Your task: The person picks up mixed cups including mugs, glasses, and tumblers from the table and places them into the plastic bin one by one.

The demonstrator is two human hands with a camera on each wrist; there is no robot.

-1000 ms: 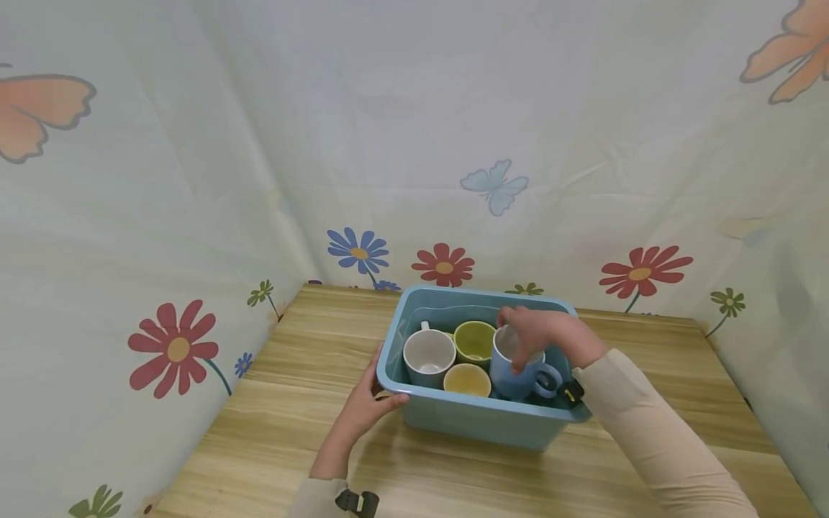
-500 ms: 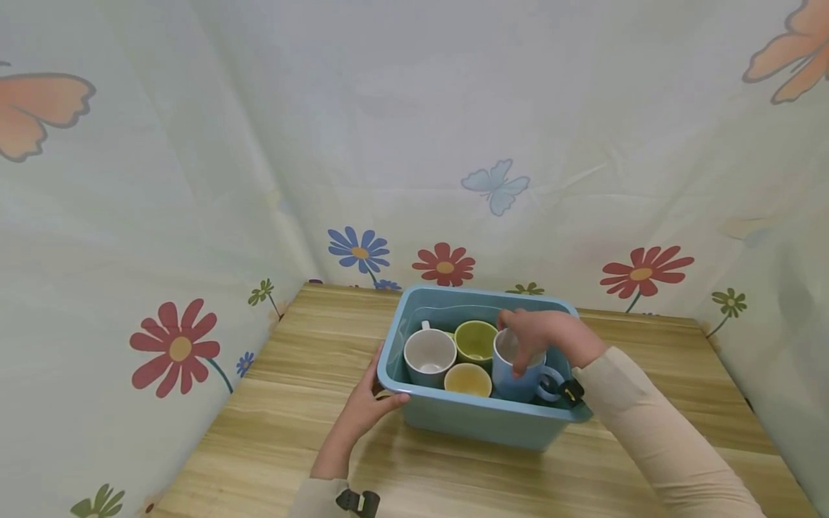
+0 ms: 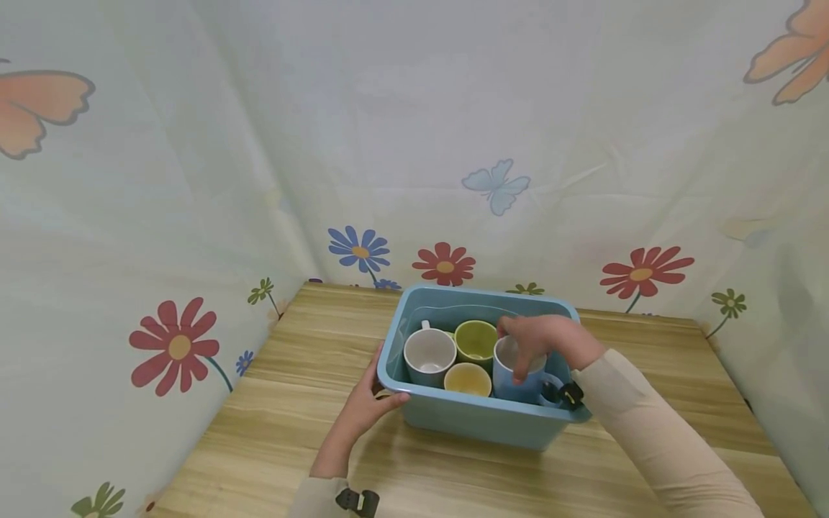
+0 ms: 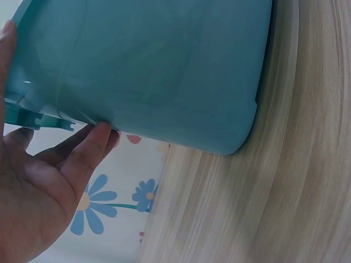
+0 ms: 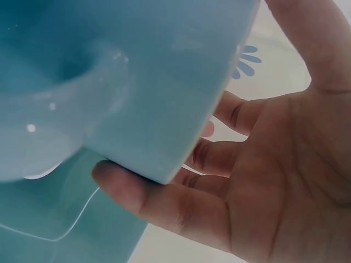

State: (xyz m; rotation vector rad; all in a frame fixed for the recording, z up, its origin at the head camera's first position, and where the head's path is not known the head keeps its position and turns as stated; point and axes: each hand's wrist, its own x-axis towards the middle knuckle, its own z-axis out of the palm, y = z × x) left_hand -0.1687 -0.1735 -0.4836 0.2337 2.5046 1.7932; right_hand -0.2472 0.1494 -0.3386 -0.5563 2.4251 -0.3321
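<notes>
Inside a light-blue plastic bin (image 3: pixel 476 426), my right hand (image 3: pixel 542 338) grips a blue mug (image 3: pixel 518 390) by its rim from above. The mug stands upright at the bin's right end, its handle turned right. In the right wrist view, the fingers are spread around the rim of the mug (image 5: pixel 164 109). My left hand (image 3: pixel 363 410) holds the bin's left end, thumb over the rim and fingers under it along the outer wall. Left of the blue mug are a white mug (image 3: pixel 429 360), a green mug (image 3: pixel 476 342) and a yellow cup (image 3: pixel 468 380).
The bin stands on a wood-grain table (image 3: pixel 311 345), near its back edge. Behind and at both sides hangs a pale curtain (image 3: pixel 414 144) with flowers and butterflies. A dark strap (image 3: pixel 358 502) is on the left wrist, and a dark device (image 3: pixel 571 394) on the right.
My right hand has lowered the blue mug a little deeper into the bin, and its handle has sunk toward the front rim. The left hand and the bin have stayed put.
</notes>
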